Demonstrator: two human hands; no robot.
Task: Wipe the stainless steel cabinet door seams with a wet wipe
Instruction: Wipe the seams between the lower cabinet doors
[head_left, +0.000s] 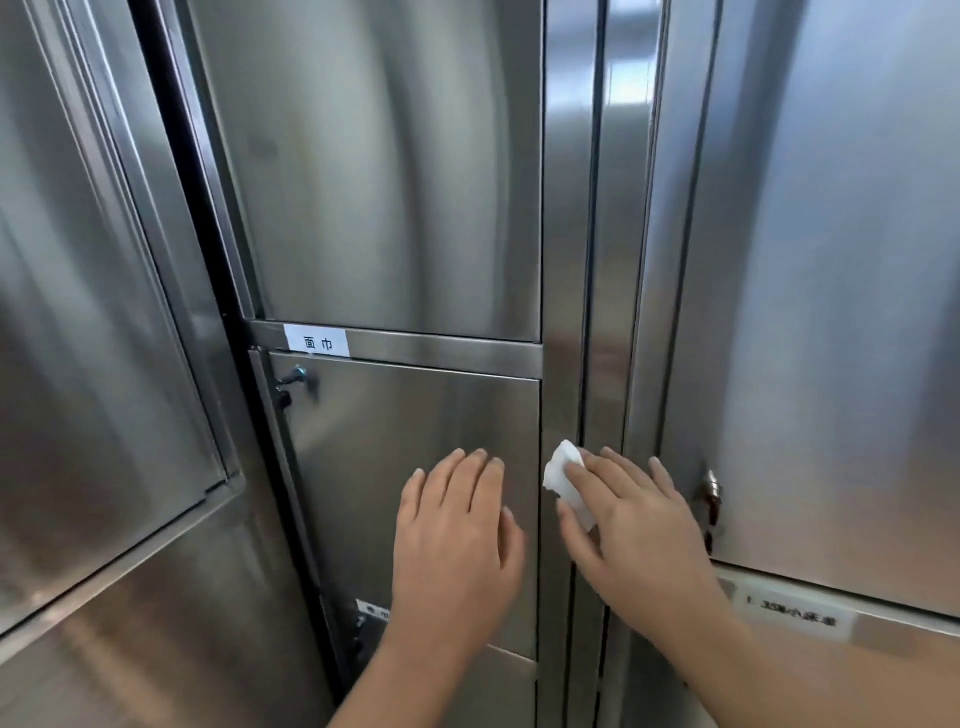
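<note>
A person's two bare forearms reach up from the bottom edge towards a wall of stainless steel cabinets. The left hand (457, 525) lies flat, palm down, on the lower cabinet door (395, 426). Its fingers (475, 483) are straight, close together and point upward, holding nothing.

The right hand (634, 525) comes in from the lower right, angled up and to the left, palm against the metal. Its fingers are nearly straight and slightly spread. The index finger lies across a folded white wet wipe (563, 475) and presses it to the steel, while the thumb runs along the wipe's lower edge. The top of the wipe sticks out beyond the fingertip, and its lower end tucks under the hand.

The wipe sits on the upright steel post just right of the vertical door seam (540, 415), between the two hands.

A white label (317, 341) is stuck on the crossbar above the lower door, and a small lock (293, 379) sits at that door's top left corner. A metal latch (712, 491) is on the neighbouring right door, near the right hand's little finger.
</note>
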